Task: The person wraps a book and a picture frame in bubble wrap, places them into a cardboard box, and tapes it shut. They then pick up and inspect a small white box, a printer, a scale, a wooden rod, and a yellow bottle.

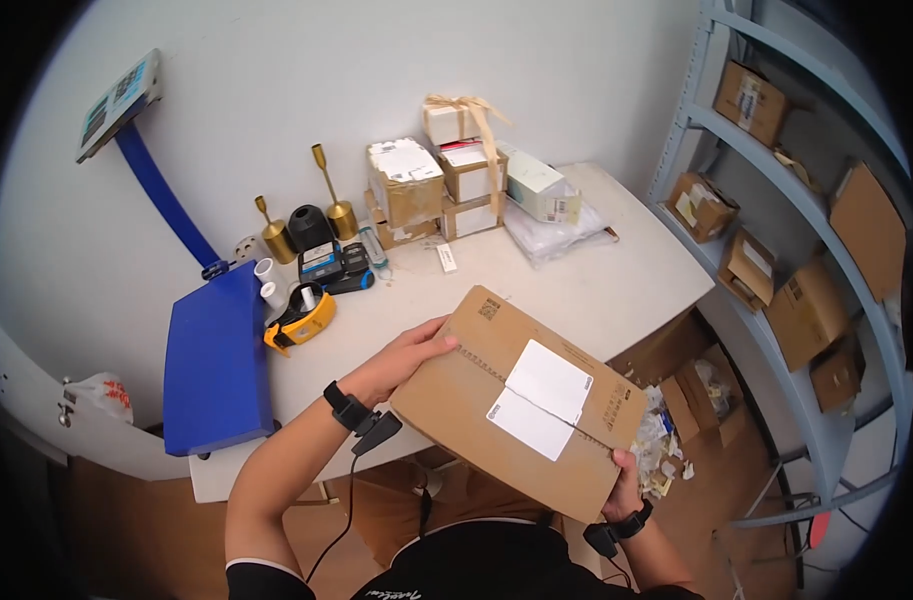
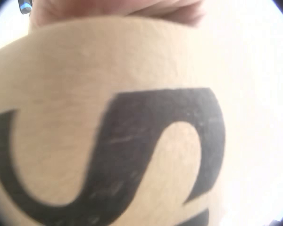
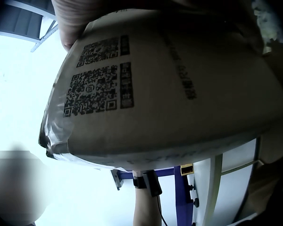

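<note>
A flat cardboard box [image 1: 446, 410] with a white shipping label [image 1: 541, 400] is held tilted above the table's front edge. My left hand [image 1: 401, 357] grips its upper left edge, thumb on the top face and the other fingers hidden beneath. At the lower right corner my right hand [image 1: 623, 485] holds the box, thumb also on top. Large black print on the cardboard [image 2: 61, 70] fills the left wrist view, with part of the left hand [image 2: 118, 7] above it. The right wrist view has a box side [image 3: 155, 117] bearing two QR codes.
A blue platform scale [image 1: 216, 370] stands left on the white table [image 1: 636, 270]. Behind are a yellow tape dispenser [image 1: 303, 318], brass candlesticks [image 1: 341, 215] and stacked small boxes [image 1: 406, 180]. Grey shelves [image 1: 716, 130] with cartons rise at right; an open carton [image 1: 701, 395] sits below.
</note>
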Tool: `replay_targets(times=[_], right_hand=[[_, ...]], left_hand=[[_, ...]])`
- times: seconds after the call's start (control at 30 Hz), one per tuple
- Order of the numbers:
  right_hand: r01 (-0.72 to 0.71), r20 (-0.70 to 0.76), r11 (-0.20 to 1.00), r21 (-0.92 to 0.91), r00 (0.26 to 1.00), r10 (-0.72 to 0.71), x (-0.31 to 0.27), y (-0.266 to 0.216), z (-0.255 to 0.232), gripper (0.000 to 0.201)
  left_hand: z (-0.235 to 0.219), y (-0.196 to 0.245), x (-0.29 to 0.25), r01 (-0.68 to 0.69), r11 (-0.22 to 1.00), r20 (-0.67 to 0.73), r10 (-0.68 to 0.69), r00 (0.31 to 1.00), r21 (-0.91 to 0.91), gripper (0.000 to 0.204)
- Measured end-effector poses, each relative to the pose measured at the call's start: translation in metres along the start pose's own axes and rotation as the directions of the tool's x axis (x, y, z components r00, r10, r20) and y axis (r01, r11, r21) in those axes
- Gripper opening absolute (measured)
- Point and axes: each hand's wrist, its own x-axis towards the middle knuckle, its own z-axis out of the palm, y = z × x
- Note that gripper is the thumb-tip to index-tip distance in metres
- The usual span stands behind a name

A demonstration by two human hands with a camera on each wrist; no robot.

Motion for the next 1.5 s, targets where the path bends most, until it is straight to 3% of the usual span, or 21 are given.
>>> replay_targets(times=[0.1, 0.17, 0.3, 0.43, 0.5, 0.53, 0.63, 0.7, 0.77, 0.83, 0.9, 0.93, 1.0, 1.03, 1.1, 1.17, 1.23, 1.27, 1.33, 1.43, 1.5], right_hand=[[0.07, -0.037, 0.996, 0.051, 0.997, -0.068, -0.009, -0.005, -0.002, 0.077], [0.12, -0.117, 0.981, 0.153, 0.988, -0.103, -0.018, -0.009, -0.007, 0.076], [0.276, -0.268, 0.947, 0.162, 0.936, -0.227, -0.035, -0.023, -0.023, 0.075], [0.467, -0.419, 0.875, 0.129, 0.825, -0.379, -0.048, -0.038, -0.063, 0.073], [0.524, -0.453, 0.841, 0.133, 0.787, -0.418, -0.059, -0.048, -0.088, 0.072], [0.568, -0.478, 0.817, 0.101, 0.748, -0.461, -0.064, -0.054, -0.097, 0.073], [0.634, -0.553, 0.772, 0.041, 0.658, -0.511, -0.085, -0.066, -0.143, 0.068], [0.675, -0.605, 0.735, 0.071, 0.614, -0.506, -0.1, -0.074, -0.169, 0.069], [0.663, -0.664, 0.748, 0.037, 0.575, -0.477, -0.118, -0.083, -0.189, 0.074], [0.612, -0.75, 0.789, -0.054, 0.496, -0.437, -0.132, -0.093, -0.202, 0.089], [0.615, -0.785, 0.788, -0.016, 0.48, -0.391, -0.147, -0.1, -0.238, 0.094], [0.622, -0.817, 0.783, 0.013, 0.458, -0.35, -0.157, -0.106, -0.247, 0.095], [0.678, -0.888, 0.732, 0.068, 0.375, -0.265, -0.169, -0.117, -0.268, 0.101], [0.674, -0.891, 0.736, 0.066, 0.373, -0.261, -0.174, -0.126, -0.275, 0.101], [0.727, -0.937, 0.685, 0.047, 0.27, -0.223, -0.188, -0.145, -0.288, 0.102], [0.722, -0.918, 0.691, 0.03, 0.293, -0.266, -0.207, -0.162, -0.311, 0.102], [0.714, -0.955, 0.682, -0.157, 0.067, -0.29, -0.225, -0.184, -0.338, 0.1], [0.74, -0.919, 0.608, -0.288, -0.034, -0.393, -0.239, -0.194, -0.373, 0.095], [0.762, -0.897, 0.554, -0.334, -0.076, -0.436, -0.272, -0.225, -0.435, 0.091], [0.814, -0.839, 0.383, -0.437, -0.215, -0.499, -0.283, -0.267, -0.459, 0.082], [0.816, -0.821, 0.34, -0.468, -0.259, -0.509, -0.296, -0.298, -0.481, 0.076]], left_hand=[[0.007, 0.006, 0.016, 0.02, 0.997, 0.023, -0.018, 1.0, -0.079, 0.062], [0.011, -0.001, 0.027, -0.013, 1.0, 0.006, 0.013, 1.0, 0.026, 0.069], [0.019, -0.004, 0.045, 0.031, 0.996, -0.045, -0.027, 0.999, 0.085, 0.068], [0.023, -0.016, 0.059, 0.101, 0.989, -0.091, -0.092, 0.992, 0.104, 0.07], [0.028, -0.022, 0.069, 0.048, 0.951, -0.149, -0.002, 0.989, 0.305, 0.067], [0.021, -0.039, 0.081, -0.009, 0.949, -0.131, 0.053, 0.99, 0.314, 0.064], [0.023, -0.061, 0.096, -0.04, 0.873, -0.108, 0.105, 0.989, 0.485, 0.06], [0.035, -0.067, 0.102, -0.049, 0.84, -0.067, 0.101, 0.993, 0.541, 0.071], [0.04, -0.075, 0.111, -0.102, 0.63, -0.003, 0.165, 0.986, 0.77, 0.074], [0.049, -0.081, 0.124, -0.129, 0.559, 0.047, 0.159, 0.986, 0.819, 0.08], [0.056, -0.088, 0.137, -0.234, 0.327, 0.156, 0.246, 0.957, 0.916, 0.086], [0.061, -0.089, 0.141, -0.225, 0.328, 0.151, 0.235, 0.96, 0.917, 0.086], [0.076, -0.088, 0.156, -0.29, 0.164, 0.25, 0.228, 0.941, 0.943, 0.098], [0.085, -0.089, 0.162, -0.289, 0.169, 0.249, 0.222, 0.943, 0.943, 0.098], [0.103, -0.088, 0.171, -0.303, 0.028, 0.296, 0.148, 0.944, 0.953, 0.11], [0.116, -0.087, 0.184, -0.304, 0.007, 0.301, 0.114, 0.947, 0.953, 0.115], [0.129, -0.084, 0.192, -0.308, -0.015, 0.308, 0.079, 0.948, 0.951, 0.12], [0.134, -0.079, 0.196, -0.268, -0.085, 0.27, 0.018, 0.963, 0.96, 0.122], [0.141, -0.075, 0.201, -0.217, -0.187, 0.21, -0.059, 0.976, 0.958, 0.127], [0.147, -0.074, 0.204, -0.213, -0.242, 0.198, -0.087, 0.976, 0.947, 0.127], [0.148, -0.075, 0.205, -0.229, -0.234, 0.212, -0.094, 0.973, 0.945, 0.126]])
